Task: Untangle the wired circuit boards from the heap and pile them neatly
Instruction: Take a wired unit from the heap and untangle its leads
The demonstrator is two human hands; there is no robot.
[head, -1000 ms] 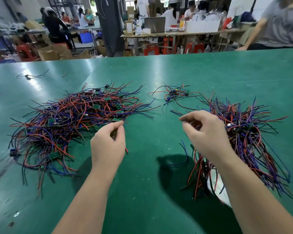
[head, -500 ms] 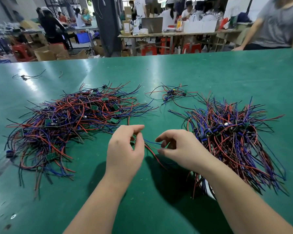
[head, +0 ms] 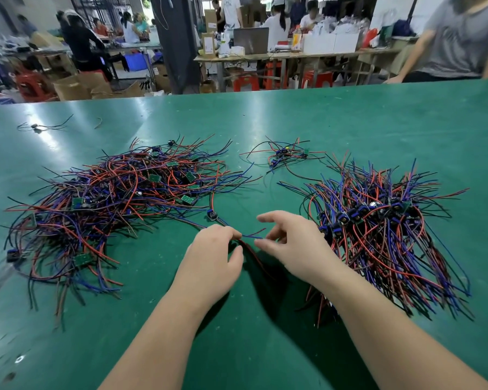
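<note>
Wired circuit board [head: 211, 214] lay just right of the heap [head: 119, 198], leads [head: 221, 221] pinched in the left hand [head: 212, 260]; the right hand [head: 293, 249] hovered loose, empty. A hard tug risked dragging snagged neighbours along.

Left hand [head: 212, 257] pinching wires [head: 251, 237], right hand [head: 293, 246] just beside, tangled heap [head: 119, 198] left

the green table [head: 350, 122] is lit brightly from above, with white glare at left and bent, blurred edges.
</note>
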